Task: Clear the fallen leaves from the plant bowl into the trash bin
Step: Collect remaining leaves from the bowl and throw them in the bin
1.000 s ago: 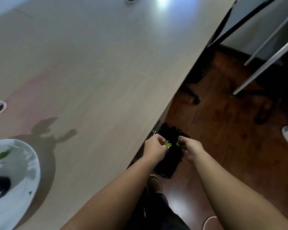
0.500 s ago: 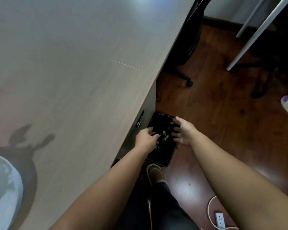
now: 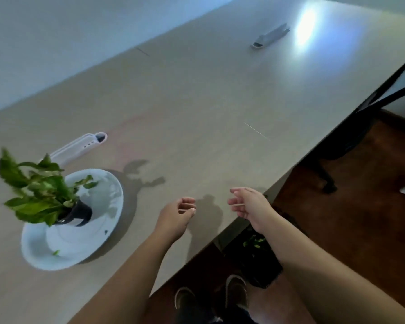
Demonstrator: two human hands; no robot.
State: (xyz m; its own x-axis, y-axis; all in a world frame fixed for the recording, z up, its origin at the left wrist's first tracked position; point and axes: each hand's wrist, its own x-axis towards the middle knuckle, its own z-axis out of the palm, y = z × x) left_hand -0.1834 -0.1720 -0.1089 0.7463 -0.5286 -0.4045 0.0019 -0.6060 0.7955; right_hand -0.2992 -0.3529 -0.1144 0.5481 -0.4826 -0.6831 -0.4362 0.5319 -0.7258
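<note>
A white plant bowl (image 3: 103, 220) sits on the table at the left, holding a green leafy plant (image 3: 36, 195) in a small dark pot (image 3: 80, 212). A small green leaf (image 3: 56, 253) lies on the bowl's near rim, another leaf (image 3: 89, 184) near its far side. My left hand (image 3: 177, 216) hovers over the table right of the bowl, fingers loosely curled, holding nothing. My right hand (image 3: 249, 204) hangs over the table edge, fingers apart, empty. The black trash bin (image 3: 257, 260) stands on the floor under the edge, with green leaves (image 3: 254, 243) inside.
A beige table (image 3: 208, 101) fills most of the view. A white device (image 3: 76, 147) lies behind the bowl, and another white device (image 3: 270, 38) lies at the far right. My shoes (image 3: 235, 289) stand on the wood floor. A black chair base (image 3: 330, 181) stands at right.
Both hands let go of the leaves into the bin and rose from it to table height. The view swung left, bringing the bowl and plant fully into sight.
</note>
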